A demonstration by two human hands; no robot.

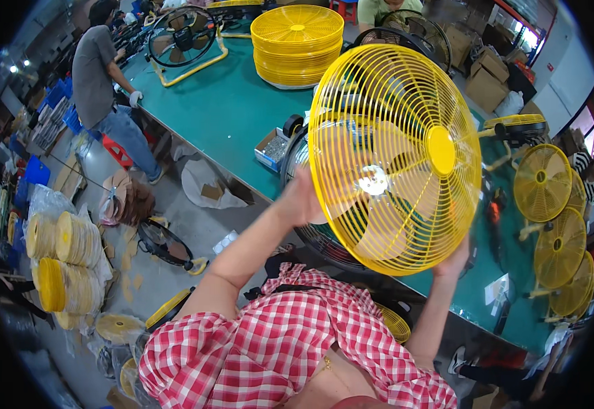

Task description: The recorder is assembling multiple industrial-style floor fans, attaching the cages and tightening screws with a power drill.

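Both my hands hold up a round yellow wire fan grille, tilted above the table. My left hand is closed on its left rim, the fingers partly behind the wires. At the lower right rim, my right hand grips it, with most of its fingers hidden. Through the wires show broad fan blades and a shiny hub. They belong to a fan with a black guard lying beneath, largely covered by the grille. Just left of that fan sits a small box of metal parts.
A green table carries a stack of yellow grilles and a black fan on a yellow stand. A person stands at its left side. Several yellow fans line the right. Wrapped grille stacks stand on the floor.
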